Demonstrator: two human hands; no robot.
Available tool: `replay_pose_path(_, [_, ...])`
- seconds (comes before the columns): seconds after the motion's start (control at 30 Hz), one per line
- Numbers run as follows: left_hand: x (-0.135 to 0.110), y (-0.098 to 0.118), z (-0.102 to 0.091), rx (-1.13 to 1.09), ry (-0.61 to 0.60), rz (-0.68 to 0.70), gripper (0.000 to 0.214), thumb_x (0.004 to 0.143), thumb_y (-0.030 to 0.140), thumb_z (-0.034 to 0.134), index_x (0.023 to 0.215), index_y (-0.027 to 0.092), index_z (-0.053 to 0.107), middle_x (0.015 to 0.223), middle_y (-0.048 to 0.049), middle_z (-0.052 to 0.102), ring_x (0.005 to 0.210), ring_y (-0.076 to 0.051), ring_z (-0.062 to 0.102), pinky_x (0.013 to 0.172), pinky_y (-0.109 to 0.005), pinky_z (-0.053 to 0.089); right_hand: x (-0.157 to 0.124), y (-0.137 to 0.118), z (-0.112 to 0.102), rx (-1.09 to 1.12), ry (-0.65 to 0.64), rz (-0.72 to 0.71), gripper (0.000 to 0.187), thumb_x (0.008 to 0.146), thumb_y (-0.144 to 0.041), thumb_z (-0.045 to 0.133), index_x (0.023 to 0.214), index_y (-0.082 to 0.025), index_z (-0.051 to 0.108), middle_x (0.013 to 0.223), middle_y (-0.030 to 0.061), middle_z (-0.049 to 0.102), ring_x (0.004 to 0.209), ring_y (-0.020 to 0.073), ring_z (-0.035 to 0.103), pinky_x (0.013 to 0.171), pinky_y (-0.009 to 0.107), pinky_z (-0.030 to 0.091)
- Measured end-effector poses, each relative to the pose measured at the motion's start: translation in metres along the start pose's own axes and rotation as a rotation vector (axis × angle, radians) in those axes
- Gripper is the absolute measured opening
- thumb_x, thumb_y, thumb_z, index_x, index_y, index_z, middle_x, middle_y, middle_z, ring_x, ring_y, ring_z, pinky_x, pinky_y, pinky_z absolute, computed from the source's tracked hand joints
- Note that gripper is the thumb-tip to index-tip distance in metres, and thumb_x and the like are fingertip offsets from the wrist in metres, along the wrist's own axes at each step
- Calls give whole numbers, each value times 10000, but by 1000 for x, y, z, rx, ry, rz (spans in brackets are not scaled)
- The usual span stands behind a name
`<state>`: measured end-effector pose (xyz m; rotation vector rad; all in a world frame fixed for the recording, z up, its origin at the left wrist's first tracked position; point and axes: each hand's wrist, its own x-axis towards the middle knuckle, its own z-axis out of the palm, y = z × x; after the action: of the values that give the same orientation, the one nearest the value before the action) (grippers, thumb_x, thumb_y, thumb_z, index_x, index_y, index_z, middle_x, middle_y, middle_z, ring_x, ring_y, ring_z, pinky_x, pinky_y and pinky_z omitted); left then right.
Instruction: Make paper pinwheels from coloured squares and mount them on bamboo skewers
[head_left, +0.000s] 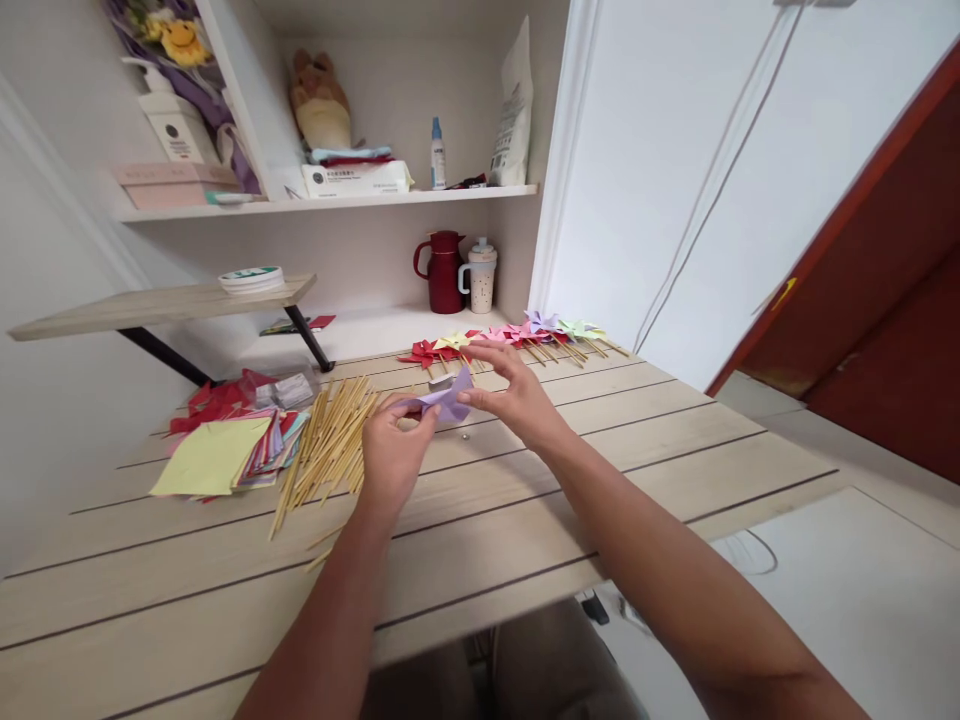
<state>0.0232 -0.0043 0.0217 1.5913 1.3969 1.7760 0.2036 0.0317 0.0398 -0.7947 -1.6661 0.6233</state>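
My left hand and my right hand both pinch a folded lilac paper piece a little above the wooden table. The left fingers grip its left end, while the right thumb and fingers press its right side. Left of my hands lies a heap of wooden sticks. Further left sits a stack of coloured paper squares with a yellow sheet on top. A small metal pin lies on the table just below the paper.
A row of finished paper pinwheels on sticks lies at the table's far edge. Behind them stand a dark red jug and a lidded cup. Shelves above hold boxes, a bottle and a bag. A wooden side shelf juts out left.
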Motion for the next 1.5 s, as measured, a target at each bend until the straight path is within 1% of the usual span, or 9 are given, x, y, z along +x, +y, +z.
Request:
replay_pose_path(0.13, [-1,10,3,-23,-34,48,70,647,206,774,598,253,758,742,-31,704,737,-200,628,746,-308,486,-1,-1,3,17,-126,-45,517,697,-292,904,1185,-327,735,1321,61,652,1308,269,539,1140,473,372])
replay_pose_path(0.4, [-1,9,3,-18,-45,79,51,650,231,766,616,268,770,748,-30,705,751,-210,620,793,-329,490,-1,7,7,-9,-107,-12,115,707,-204,861,765,-260,778,1135,46,730,1144,252,645,1059,448,442])
replay_pose_path(0.63, [-2,1,5,36,-17,100,76,672,203,789,625,255,762,742,-23,697,725,-198,619,778,-320,481,-1,0,8,4,-103,10,84,723,-245,829,792,-247,781,1022,53,774,1080,260,670,1026,443,458])
replay_pose_path(0.83, [-4,1,2,-8,60,109,72,765,313,784,803,252,787,908,-44,725,922,-227,649,940,-346,474,-3,7,18,287,-33,338,225,634,-365,851,731,-197,736,778,30,754,738,202,659,709,336,502])
replay_pose_path(1.0, [0,-7,-2,-223,184,-116,395,861,514,709,1166,262,724,1267,-75,687,1166,-210,619,1044,-335,442,4,16,20,541,198,492,333,504,-401,906,634,-201,674,664,11,711,654,178,618,641,307,467])
replay_pose_path(1.1, [2,-11,0,-405,118,-315,422,829,594,715,1075,253,754,1229,-72,712,1147,-198,628,966,-308,479,6,18,20,618,285,513,368,486,-418,907,677,-207,674,737,34,743,715,200,654,676,321,487])
replay_pose_path(1.2, [0,-8,3,-510,-25,-425,421,716,546,835,977,220,781,1180,-78,739,1128,-198,632,921,-286,483,5,17,23,655,324,541,372,489,-406,903,708,-202,681,760,42,749,720,197,656,684,320,491])
replay_pose_path(1.3, [-6,-2,7,-547,-112,-454,448,635,433,912,1004,213,784,1175,-71,751,1146,-202,635,952,-285,474,1,12,29,663,308,552,352,521,-410,893,718,-200,690,749,44,746,700,195,647,669,317,491])
replay_pose_path(1.5, [-13,0,16,-634,-204,-423,443,660,350,905,1053,191,778,1138,-90,768,1114,-222,676,1018,-350,472,-8,6,44,743,208,569,319,513,-363,908,674,-186,698,673,20,714,604,156,586,602,290,459])
